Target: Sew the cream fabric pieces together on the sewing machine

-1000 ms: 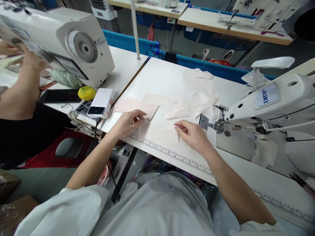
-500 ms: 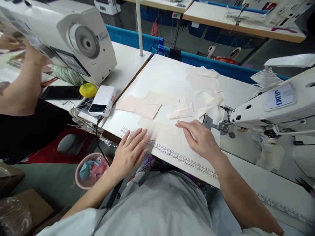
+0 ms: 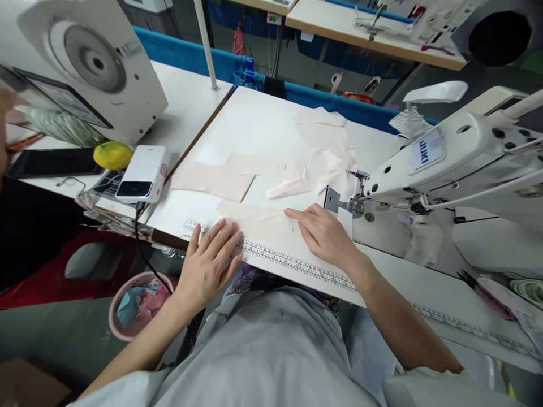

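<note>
A thin pale cream fabric piece point(image 3: 258, 222) lies flat on the white table in front of me. My left hand point(image 3: 207, 263) rests palm down at its lower left, fingers stretched out, over the printed ruler near the table edge. At the piece's right end is my right hand point(image 3: 324, 234), its index fingertip touching the cloth and its thumb apart; the other fingers are partly hidden. Just beyond are a pale pink fabric piece point(image 3: 212, 180) and a folded cream strip point(image 3: 291, 182). More crumpled cream fabric point(image 3: 328, 147) lies by the sewing machine's needle area.
On my right stands a white JUKI sewing machine point(image 3: 424, 152), with dark-bladed snips point(image 3: 487, 297) nearby. A power bank point(image 3: 144, 172), a yellow fruit point(image 3: 112, 155) and another sewing machine point(image 3: 93, 68) are at left. A pink scrap bin point(image 3: 123, 305) sits on the floor below.
The view has turned right, shifting the scene leftward. The co-worker's arm at left has mostly gone out of view. My hands stay in nearly the same places on the fabric.
</note>
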A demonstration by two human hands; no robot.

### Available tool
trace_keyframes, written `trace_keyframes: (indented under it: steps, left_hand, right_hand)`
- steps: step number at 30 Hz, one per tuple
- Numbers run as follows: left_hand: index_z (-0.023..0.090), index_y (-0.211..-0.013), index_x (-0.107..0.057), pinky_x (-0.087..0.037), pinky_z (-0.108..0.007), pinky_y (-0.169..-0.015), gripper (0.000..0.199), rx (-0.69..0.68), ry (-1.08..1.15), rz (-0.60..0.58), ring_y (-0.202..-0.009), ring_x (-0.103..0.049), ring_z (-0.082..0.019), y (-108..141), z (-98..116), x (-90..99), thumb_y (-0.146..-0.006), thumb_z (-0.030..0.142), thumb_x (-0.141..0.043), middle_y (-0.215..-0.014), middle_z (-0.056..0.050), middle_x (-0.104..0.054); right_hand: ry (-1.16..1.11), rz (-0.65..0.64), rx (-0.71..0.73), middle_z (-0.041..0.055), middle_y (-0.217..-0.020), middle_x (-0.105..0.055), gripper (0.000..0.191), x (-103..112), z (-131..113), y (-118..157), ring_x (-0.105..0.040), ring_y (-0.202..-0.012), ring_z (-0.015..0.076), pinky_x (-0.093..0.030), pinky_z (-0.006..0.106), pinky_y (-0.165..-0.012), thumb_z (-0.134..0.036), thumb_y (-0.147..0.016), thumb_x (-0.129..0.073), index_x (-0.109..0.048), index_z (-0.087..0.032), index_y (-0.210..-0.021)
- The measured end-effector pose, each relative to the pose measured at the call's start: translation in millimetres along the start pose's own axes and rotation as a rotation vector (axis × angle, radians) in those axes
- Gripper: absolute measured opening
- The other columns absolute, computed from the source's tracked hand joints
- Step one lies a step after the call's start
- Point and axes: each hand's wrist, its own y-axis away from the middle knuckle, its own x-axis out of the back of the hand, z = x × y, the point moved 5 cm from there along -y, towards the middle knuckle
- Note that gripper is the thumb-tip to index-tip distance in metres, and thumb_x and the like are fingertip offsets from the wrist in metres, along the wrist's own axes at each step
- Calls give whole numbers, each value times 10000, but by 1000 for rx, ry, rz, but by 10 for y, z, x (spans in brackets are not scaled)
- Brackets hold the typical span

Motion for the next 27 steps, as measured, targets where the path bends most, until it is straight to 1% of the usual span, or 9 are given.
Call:
trace_keyframes:
  steps: [2, 5, 7, 9, 12, 16, 20, 24, 27]
  left_hand:
    - [187, -1422, -480, -221, -524, -1219, 458, -31, 38, 16, -1383, -466, -279, -60, 163, -22, -967, 243, -504, -1427, -119, -561]
    - [158, -1396, -499, -207, -490, -1235, 431, -121, 99, 4, -1379, -472, -254, -174, 477, -126, -980, 270, -485, -1431, -114, -558]
    - [139, -1398, -500, -171, -476, -1249, 442, -158, 109, -22, -1398, -447, -255, -244, 649, -223, -990, 307, -468, -1460, -109, -527]
    - [116, -1419, -477, -132, -472, -1258, 481, -163, 105, -51, -1415, -423, -262, -289, 753, -311, -998, 345, -451, -1495, -110, -485]
    - [101, -1434, -459, -79, -474, -1265, 504, -159, 104, -84, -1422, -410, -262, -291, 820, -385, -1005, 364, -432, -1519, -107, -451]
    - [109, -1420, -480, -36, -478, -1268, 489, -176, 103, -94, -1430, -397, -256, -207, 887, -386, -1003, 361, -431, -1516, -97, -456]
    - [124, -1426, -476, -4, -469, -1270, 502, -169, 102, -100, -1446, -372, -244, -140, 942, -384, -1001, 388, -427, -1523, -84, -444]
    - [108, -1438, -457, 40, -470, -1264, 517, -171, 87, -113, -1444, -372, -247, -119, 956, -391, -1006, 387, -399, -1536, -83, -425]
    - [100, -1445, -442, 20, -491, -1260, 519, -176, 77, -126, -1448, -364, -253, -111, 957, -391, -1007, 376, -396, -1543, -92, -415]
  right_hand:
    - [-33, 60, -7, 77, -849, -688, 483, 32, 6, 20, -561, -921, 253, -517, 408, -804, -102, -940, -366, -523, -177, -1392]
    - [-56, 117, -19, 76, -921, -708, 479, 97, 11, 56, -562, -925, 245, -511, 417, -845, -103, -945, -349, -535, -204, -1375]
    - [-42, 108, -3, 76, -880, -694, 463, 115, 5, 80, -564, -928, 244, -499, 415, -845, -98, -941, -355, -552, -190, -1351]
    - [-16, 79, 20, 78, -847, -673, 458, 106, 3, 102, -564, -953, 250, -482, 412, -830, -89, -929, -374, -552, -163, -1345]
    - [39, 37, 35, 92, -890, -667, 471, 70, 27, 120, -566, -997, 257, -458, 405, -807, -83, -916, -391, -541, -151, -1357]
    - [88, 15, 71, 102, -937, -670, 446, 56, 43, 123, -578, -986, 251, -431, 395, -788, -79, -916, -390, -571, -150, -1318]
    - [91, 35, 106, 80, -852, -665, 429, 86, 21, 133, -580, -969, 250, -413, 386, -780, -64, -915, -399, -573, -131, -1301]
    - [69, 57, 125, 58, -810, -655, 411, 95, 4, 148, -580, -937, 236, -406, 373, -770, -58, -917, -419, -576, -136, -1289]
    - [50, 67, 135, 49, -798, -648, 403, 91, 0, 151, -582, -917, 228, -406, 366, -753, -61, -927, -420, -576, -140, -1290]
